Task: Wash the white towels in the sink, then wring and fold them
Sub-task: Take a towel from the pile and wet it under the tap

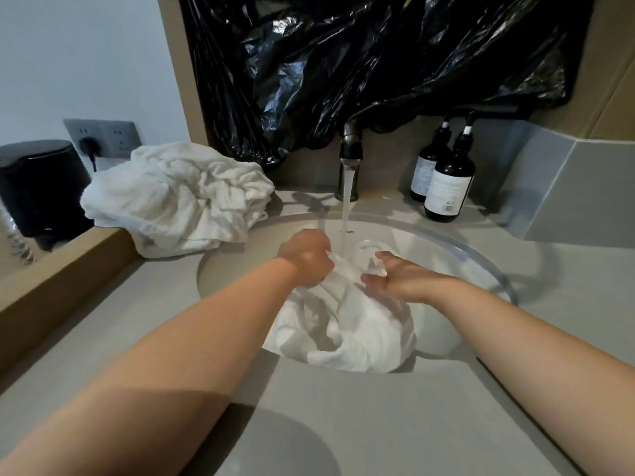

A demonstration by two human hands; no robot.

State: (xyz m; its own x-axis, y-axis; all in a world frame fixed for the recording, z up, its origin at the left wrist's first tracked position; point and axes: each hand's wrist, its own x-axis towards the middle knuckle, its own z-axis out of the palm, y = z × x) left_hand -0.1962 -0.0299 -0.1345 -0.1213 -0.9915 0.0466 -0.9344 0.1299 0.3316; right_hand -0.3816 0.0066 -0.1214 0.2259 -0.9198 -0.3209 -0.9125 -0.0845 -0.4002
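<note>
In the round, smooth white sink (481,266), sunk into a matt grey, stone-like table (378,424): one white towel (343,331), sodden and crumpled into soft folds, heaped against the near wall of the basin and spilling just over its front rim. Left hand (305,259) balled into a fist around a twisted ridge of that towel, knuckles up, right beside the falling water. Right hand (395,278) close by on the same bunch of cloth, thumb and forefinger spread with a fold between them; pinching or merely resting, cannot tell. Hands near each other but not touching, both bare forearms reaching in from the near edge. From the dark brushed-metal tap (350,149) at the back, a straight, opaque white stream of water (347,214) dropping between the hands onto the cloth. On the table left of the basin, a pile of towels (175,197), white, ribbed and rumpled, reaching as far as the sink's rim. Right of the tap, two dark cylindrical bottles (446,187) with pale labels and pump tops, one just behind the other. Above, a glossy black plastic sheet (378,63), creased and billowing, hung over the wall behind the tap. Far left, a grey socket plate (103,135) with a black plug in it, and a squat black canister (41,187) with a rounded lid.
</note>
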